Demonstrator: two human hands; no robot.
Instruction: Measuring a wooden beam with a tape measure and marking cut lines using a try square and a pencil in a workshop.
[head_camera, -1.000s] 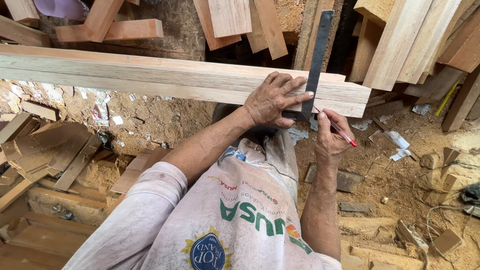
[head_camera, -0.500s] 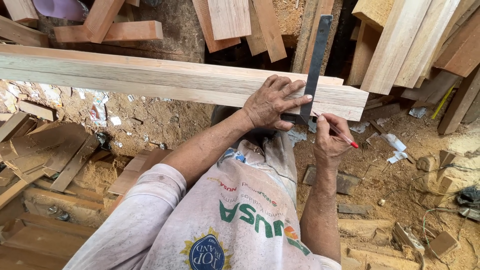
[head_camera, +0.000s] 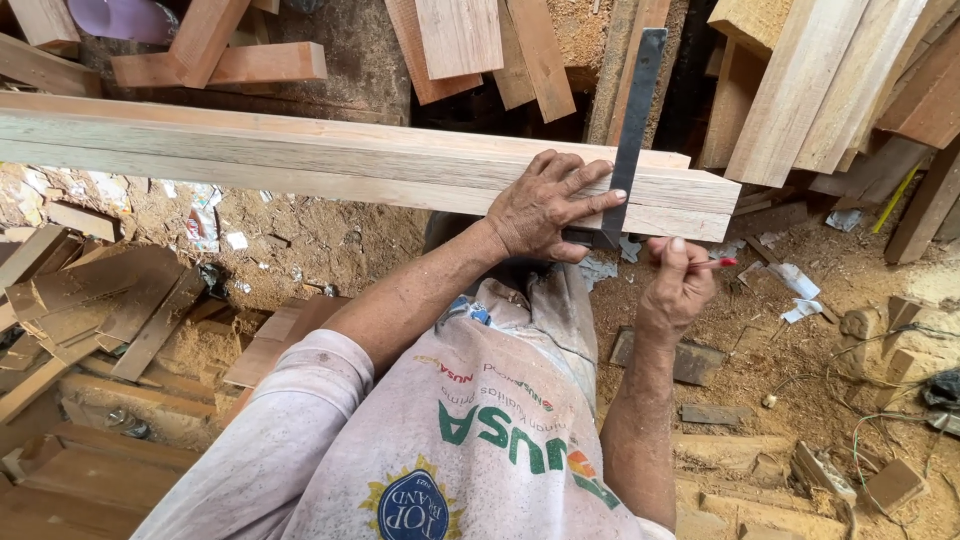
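One long pale beam (head_camera: 330, 160), one metal square (head_camera: 630, 125), one red-capped pen (head_camera: 712, 264) are counted. The left hand (head_camera: 545, 205) is laid flat on the beam near its right end — fingers spread, forefinger pressed against the square's blade. The pen is pinched in the right hand (head_camera: 678, 285), held just below the beam's edge.

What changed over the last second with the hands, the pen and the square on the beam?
The right hand drew back from the beam's edge and turned the red-capped pen nearly level. The left hand kept pressing the metal square on the wooden beam; both stayed put.
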